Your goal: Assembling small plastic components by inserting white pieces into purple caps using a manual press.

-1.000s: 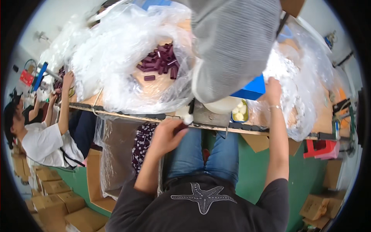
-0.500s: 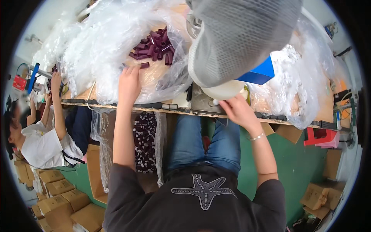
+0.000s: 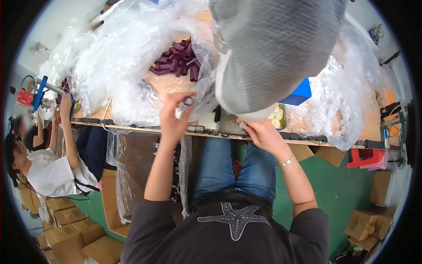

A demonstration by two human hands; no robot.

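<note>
Held between the fingertips of my left hand point(image 3: 172, 121) is a short purple tube point(image 3: 188, 101), turned end-on above the near edge of the table point(image 3: 233, 122). Beyond it, a loose pile of purple tubes point(image 3: 177, 60) lies in an opened clear plastic bag point(image 3: 127, 57). My right hand point(image 3: 267, 135) is closed in a pinch on a small white piece point(image 3: 242, 125) by a metal plate on the table. A yellow-green container point(image 3: 277, 117) with whitish lumps stands just past that hand. The far part of the plate is hidden by a grey mesh cap.
The grey mesh cap point(image 3: 277, 53) fills the upper middle. Right of it are a blue box point(image 3: 300, 92) and white parts in plastic point(image 3: 336, 101). A lined carton point(image 3: 140, 163) holds small parts below the table. A co-worker point(image 3: 57, 163) sits at the left; a red stool point(image 3: 368, 157) is right.
My left hand has come back from the pile toward the table edge, now with a purple tube. My right hand has shifted slightly nearer and left, keeping its white piece.
</note>
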